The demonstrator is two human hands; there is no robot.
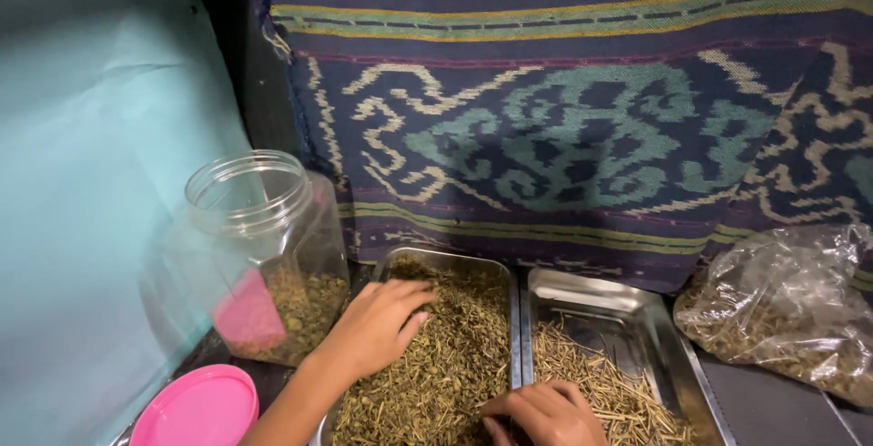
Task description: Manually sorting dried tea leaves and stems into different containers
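Two metal trays lie side by side at the bottom. The left tray (397, 262) is heaped with dried green-brown herb bits (455, 355). My left hand (375, 323) rests palm down on that heap near its left rim, fingers curled into the herbs. My right hand (544, 412) is at the bottom edge over the seam between the trays, fingers pinched down on the herbs; what it holds is hidden. The right tray (627, 305) holds a thinner layer of straw-like stems (600, 382).
An open clear plastic jar (264, 246), partly filled with herbs, stands left of the trays. Its pink lid (195, 407) lies in front. A clear plastic bag of herbs (787, 314) sits at right. A patterned woven cloth (564, 119) hangs behind, a teal wall at left.
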